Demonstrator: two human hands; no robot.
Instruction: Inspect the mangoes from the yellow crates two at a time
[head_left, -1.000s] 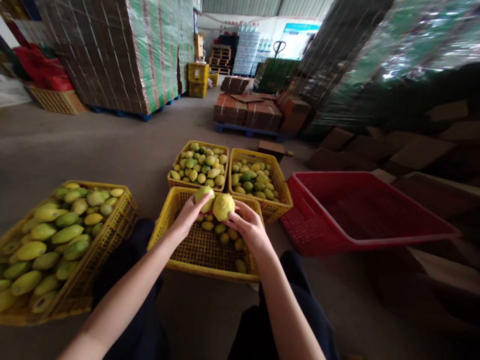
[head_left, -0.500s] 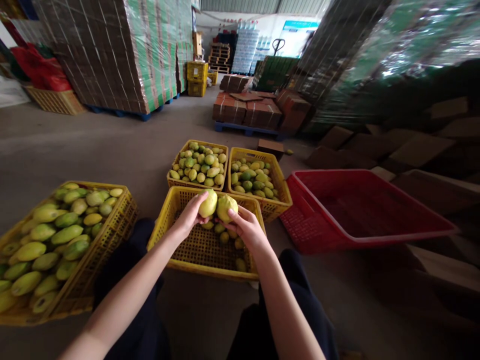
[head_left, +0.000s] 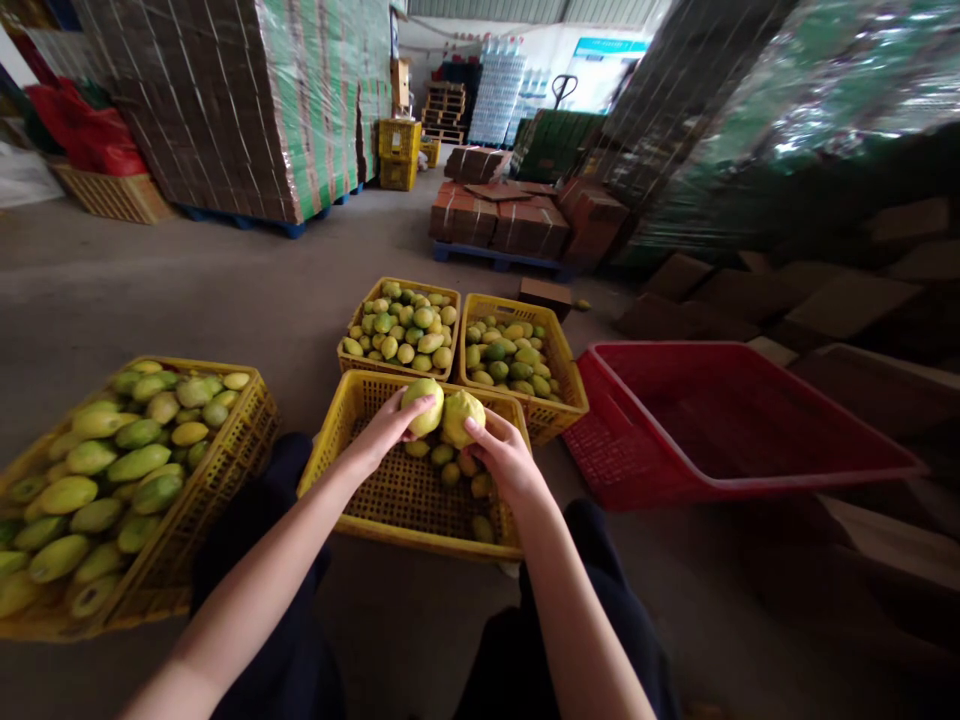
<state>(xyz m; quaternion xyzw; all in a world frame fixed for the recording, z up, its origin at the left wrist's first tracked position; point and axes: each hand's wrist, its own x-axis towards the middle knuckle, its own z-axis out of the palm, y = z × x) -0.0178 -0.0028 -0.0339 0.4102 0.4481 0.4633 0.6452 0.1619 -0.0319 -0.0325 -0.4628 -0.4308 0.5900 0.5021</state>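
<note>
My left hand (head_left: pixel 391 425) is closed round a smooth yellow-green lemon (head_left: pixel 424 406), thumb across its top. Right beside it, my right hand (head_left: pixel 504 455) grips a bumpier yellow lemon (head_left: pixel 462 418), with the thumb on its near side. Both fruits are held up close together above a yellow plastic crate (head_left: pixel 390 510) between my knees. Several smaller lemons (head_left: pixel 450 473) lie in the right part of that crate, partly hidden by my right hand.
Behind stand two yellow crates of lemons (head_left: pixel 401 330) (head_left: pixel 517 360). A fuller crate (head_left: pixel 225 480) is on my left, and a red plastic bin (head_left: pixel 622 455) on my right. Further off are stacked cardboard (head_left: pixel 525 225) on a blue pallet and wrapped stacks (head_left: pixel 315 110).
The view has shifted slightly. My left thumb lies further across its lemon, which looks a little turned. The right hand keeps its hold on the other lemon.
</note>
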